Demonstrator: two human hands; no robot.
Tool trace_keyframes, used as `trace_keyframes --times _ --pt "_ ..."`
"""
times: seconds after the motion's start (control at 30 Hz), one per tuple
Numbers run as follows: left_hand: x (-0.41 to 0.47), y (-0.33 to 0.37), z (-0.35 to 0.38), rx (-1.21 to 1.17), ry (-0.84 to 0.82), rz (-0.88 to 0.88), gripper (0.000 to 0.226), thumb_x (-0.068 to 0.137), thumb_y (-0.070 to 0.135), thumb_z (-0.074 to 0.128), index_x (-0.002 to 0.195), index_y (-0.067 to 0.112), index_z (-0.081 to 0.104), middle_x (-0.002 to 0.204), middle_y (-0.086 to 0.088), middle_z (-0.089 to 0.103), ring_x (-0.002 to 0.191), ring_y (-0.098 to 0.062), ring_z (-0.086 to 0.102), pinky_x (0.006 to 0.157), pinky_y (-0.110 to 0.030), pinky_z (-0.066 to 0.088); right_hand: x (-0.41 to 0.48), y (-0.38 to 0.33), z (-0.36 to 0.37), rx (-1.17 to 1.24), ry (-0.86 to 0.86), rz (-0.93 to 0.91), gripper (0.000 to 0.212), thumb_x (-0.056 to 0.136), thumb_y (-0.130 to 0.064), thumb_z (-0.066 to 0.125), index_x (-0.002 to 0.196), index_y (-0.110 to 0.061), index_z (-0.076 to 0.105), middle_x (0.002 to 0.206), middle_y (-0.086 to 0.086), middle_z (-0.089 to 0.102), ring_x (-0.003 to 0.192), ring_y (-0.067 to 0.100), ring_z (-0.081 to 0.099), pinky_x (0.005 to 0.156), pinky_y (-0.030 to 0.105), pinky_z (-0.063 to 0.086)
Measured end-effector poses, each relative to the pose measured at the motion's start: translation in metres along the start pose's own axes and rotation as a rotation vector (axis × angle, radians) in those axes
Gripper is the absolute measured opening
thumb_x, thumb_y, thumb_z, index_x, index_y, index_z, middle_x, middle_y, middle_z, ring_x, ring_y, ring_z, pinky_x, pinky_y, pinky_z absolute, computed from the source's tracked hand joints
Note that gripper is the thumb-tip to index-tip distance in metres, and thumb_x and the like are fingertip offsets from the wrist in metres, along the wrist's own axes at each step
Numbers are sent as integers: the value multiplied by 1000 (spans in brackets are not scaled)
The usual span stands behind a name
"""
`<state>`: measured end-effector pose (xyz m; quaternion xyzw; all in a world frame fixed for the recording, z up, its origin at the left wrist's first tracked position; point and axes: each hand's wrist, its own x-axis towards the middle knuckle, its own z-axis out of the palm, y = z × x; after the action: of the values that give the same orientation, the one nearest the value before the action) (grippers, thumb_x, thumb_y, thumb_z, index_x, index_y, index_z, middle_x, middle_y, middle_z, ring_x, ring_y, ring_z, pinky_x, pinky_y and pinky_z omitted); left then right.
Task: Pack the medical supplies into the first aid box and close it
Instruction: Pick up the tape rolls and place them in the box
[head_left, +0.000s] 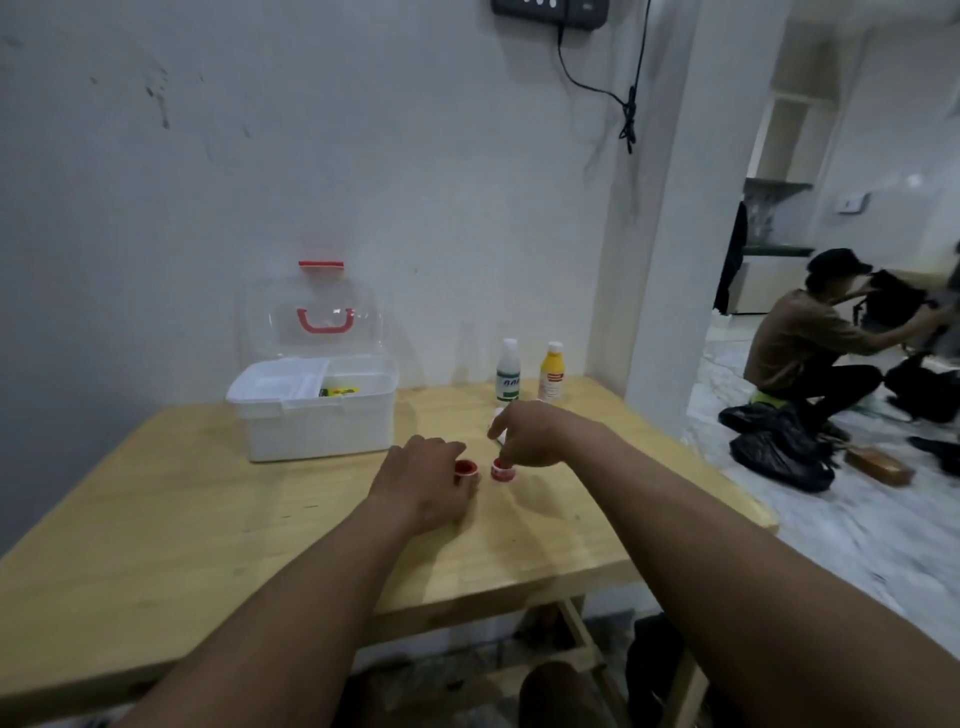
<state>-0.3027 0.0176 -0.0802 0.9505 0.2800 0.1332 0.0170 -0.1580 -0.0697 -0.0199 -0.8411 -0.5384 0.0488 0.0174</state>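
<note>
The white first aid box (317, 415) stands open at the back of the wooden table (182, 545), its clear lid (311, 322) with a red handle upright against the wall. A yellow-green packet (338, 391) lies inside. My left hand (423, 480) curls round a small red tape roll (465, 469). My right hand (535, 434) pinches a second red-and-white tape roll (503, 472) from above. Behind my right hand stand a white bottle (507, 371) and a yellow bottle (551, 373). A small white object peeks out behind my right fingers, mostly hidden.
The table's right edge (727, 488) drops to a marble floor. A person (810, 343) crouches there among black bags (779, 452). A cable (628, 104) hangs down the wall above the bottles. Table legs and dark shoes show below the front edge.
</note>
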Motion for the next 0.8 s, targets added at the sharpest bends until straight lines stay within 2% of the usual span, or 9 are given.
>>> trace_keyframes --times 0.13,0.23,0.3,0.37,0.43,0.5,0.7,0.8 --pt "-1 2 6 -55 42 -5 36 94 47 47 119 29 67 111 2 69 108 -24 57 85 -39 46 0 7 22 -4 39 -37 41 88 -37 67 126 -23 63 126 -4 50 110 17 58 82 27 43" --pt "1 0 7 -108 50 -33 35 93 47 52 118 29 68 110 5 70 107 -21 57 87 -40 47 0 8 29 -15 88 -62 32 91 -36 65 119 -20 66 123 -2 49 97 16 62 82 31 52" --pt "2 -2 4 -123 48 -43 35 92 45 55 121 29 67 114 5 70 109 -21 57 90 -40 48 0 8 27 -7 85 -63 34 92 -34 65 122 -19 65 123 -2 54 95 14 60 73 24 48" --pt "2 -6 -3 -125 61 -54 37 92 42 57 125 28 65 118 4 69 112 -21 58 93 -40 47 2 6 18 20 68 -51 40 93 -31 64 130 -16 61 124 0 61 103 16 58 63 19 38" --pt "4 -11 -14 -140 101 -76 39 91 42 58 127 27 63 120 4 68 112 -21 58 94 -40 47 4 0 4 57 82 -42 42 91 -29 67 130 -12 62 122 3 66 108 19 60 70 21 45" --pt "7 -19 -29 -172 144 -110 41 90 43 61 128 26 61 119 2 69 110 -21 60 94 -41 49 9 -7 -11 109 98 -39 37 89 -28 70 120 -9 68 114 6 71 100 21 65 78 29 53" --pt "12 -59 -79 -192 248 -203 36 88 42 64 119 24 67 115 1 70 104 -21 63 89 -40 53 28 -41 -56 202 156 -96 28 85 -26 74 110 -14 73 106 4 70 92 20 64 76 28 50" --pt "11 -88 -99 -190 268 -255 35 87 43 62 117 25 67 114 1 70 104 -23 63 88 -41 54 42 -62 -70 238 180 -136 26 85 -23 72 110 -14 73 94 2 70 78 16 63 66 24 48"
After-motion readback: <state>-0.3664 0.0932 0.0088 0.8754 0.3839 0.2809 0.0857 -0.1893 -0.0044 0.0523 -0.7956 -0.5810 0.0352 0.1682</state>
